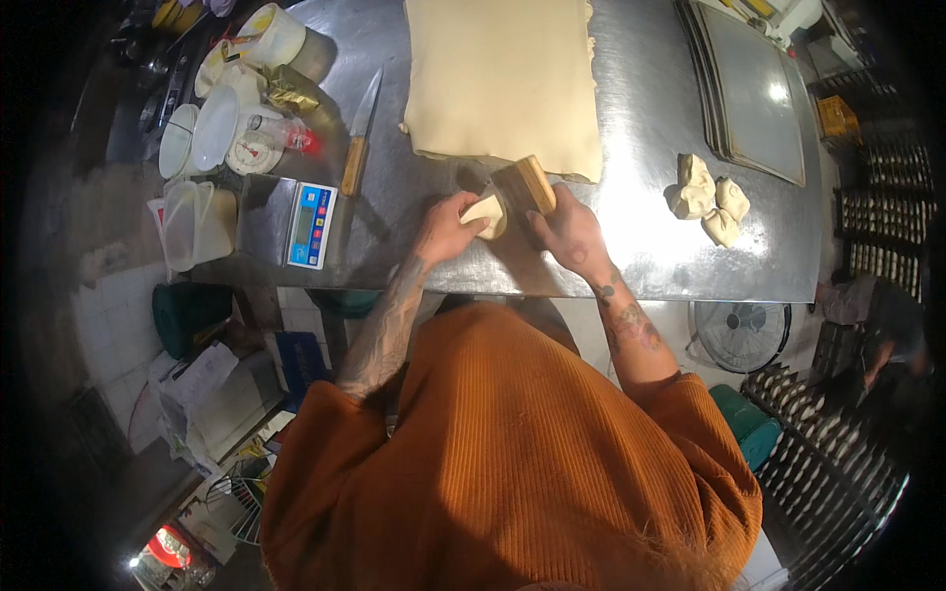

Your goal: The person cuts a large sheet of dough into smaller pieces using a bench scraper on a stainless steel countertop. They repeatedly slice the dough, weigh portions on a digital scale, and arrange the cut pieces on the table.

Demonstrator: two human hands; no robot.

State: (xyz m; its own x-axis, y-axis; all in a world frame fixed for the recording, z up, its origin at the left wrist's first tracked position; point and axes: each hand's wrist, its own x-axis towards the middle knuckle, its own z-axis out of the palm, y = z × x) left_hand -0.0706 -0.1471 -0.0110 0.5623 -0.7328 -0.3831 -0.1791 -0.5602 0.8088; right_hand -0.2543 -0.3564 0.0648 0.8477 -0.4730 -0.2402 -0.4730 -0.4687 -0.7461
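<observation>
My left hand [447, 230] pinches a small pale piece of dough [489, 214] between thumb and fingers, near the front of the steel table [384, 262]. Just to its right, my right hand [575, 230] grips a bench scraper [538, 181] by its thick wooden handle. The scraper is tilted, and its blade is largely hidden behind the handle. Beyond both hands lies a wide, flat sheet of dough [502, 81], smooth on top with ragged side edges. Several loose lumps of dough [720, 203] sit together on the table to the right.
A digital scale [284, 221] and a wooden-handled knife [358, 140] lie left of the dough sheet. Plastic tubs [214, 125] and a bottle [284, 135] crowd the left end. Stacked metal trays [754, 89] rest at right. A floor fan [741, 332] and another person [879, 332] are beyond the table's right end.
</observation>
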